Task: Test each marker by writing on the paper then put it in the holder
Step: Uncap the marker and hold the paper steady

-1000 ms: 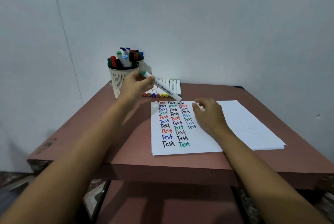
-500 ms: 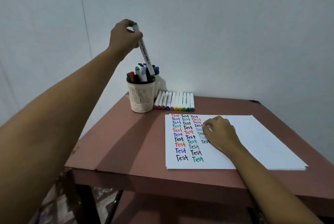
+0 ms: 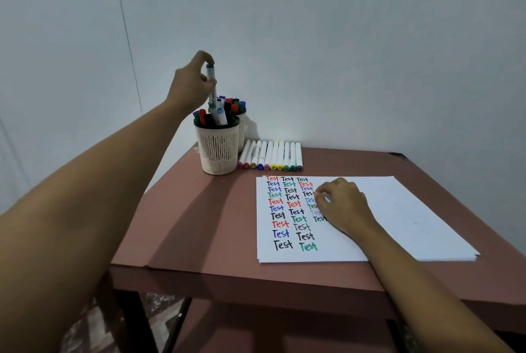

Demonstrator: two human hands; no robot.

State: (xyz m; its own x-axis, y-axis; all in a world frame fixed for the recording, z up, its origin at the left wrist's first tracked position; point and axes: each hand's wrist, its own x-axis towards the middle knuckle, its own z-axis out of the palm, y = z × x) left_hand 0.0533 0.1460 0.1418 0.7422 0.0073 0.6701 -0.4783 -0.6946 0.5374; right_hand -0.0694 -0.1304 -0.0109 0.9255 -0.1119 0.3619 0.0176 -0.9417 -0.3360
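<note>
- Presently, head view: the left hand (image 3: 191,83) pinches the green-capped white plastic marker (image 3: 211,83) by its upper end, upright over the cream perforated plastic holder (image 3: 218,147) at 11 o'clock on the brown table (image 3: 199,224); its lower end sits among the markers already stored.
- Right hand (image 3: 343,204) rests loosely curled, holding nothing visible, on the white paper sheet (image 3: 398,210) at 2 o'clock, covering part of the third column of "Test" marks.
- Row of white untested markers (image 3: 271,155) lies at 12 o'clock, just beside the holder.
- Judgement: the marker looks light, rigid and smooth, so a fingertip pinch near the cap suffices; mid-barrel would steady it better.
- Judgement: the holder is crowded and probably light; a forced insertion could tip it.
</note>
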